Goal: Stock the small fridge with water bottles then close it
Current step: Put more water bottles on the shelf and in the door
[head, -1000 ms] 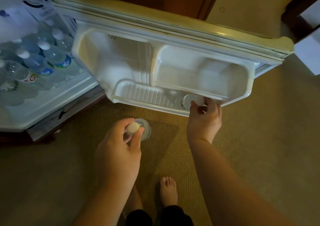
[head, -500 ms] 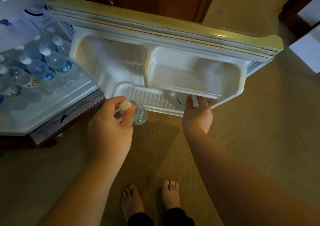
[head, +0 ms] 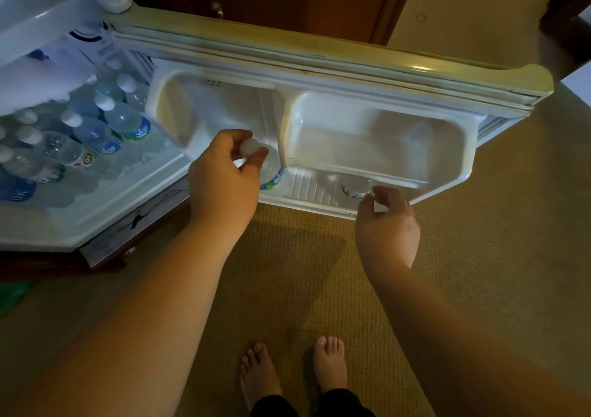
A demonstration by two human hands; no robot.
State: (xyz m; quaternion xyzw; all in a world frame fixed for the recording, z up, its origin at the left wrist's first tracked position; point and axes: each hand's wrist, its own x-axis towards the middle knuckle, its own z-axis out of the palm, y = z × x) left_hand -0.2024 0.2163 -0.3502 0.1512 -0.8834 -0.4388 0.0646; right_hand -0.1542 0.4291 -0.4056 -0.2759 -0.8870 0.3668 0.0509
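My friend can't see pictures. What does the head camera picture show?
A person's left hand lowers a water bottle by its cap into the bottom shelf of an open fridge door, while the right hand hovers open near another bottle already there. More bottles lie inside the fridge.

1. The setting looked like a home or hotel bedroom rather than a kitchen, lit dimly
2. A tan, woven carpet (head: 303, 256) covered the floor, and the person stood on it with bare feet (head: 294, 372)
3. A small white fridge (head: 80, 218) sat low, at floor level, its door (head: 319, 65) swung open and water bottles (head: 96, 132) packed inside
4. Dark wooden furniture with a round brass knob (head: 218, 8) stood behind the door, beside a plain cream wall (head: 463, 10)
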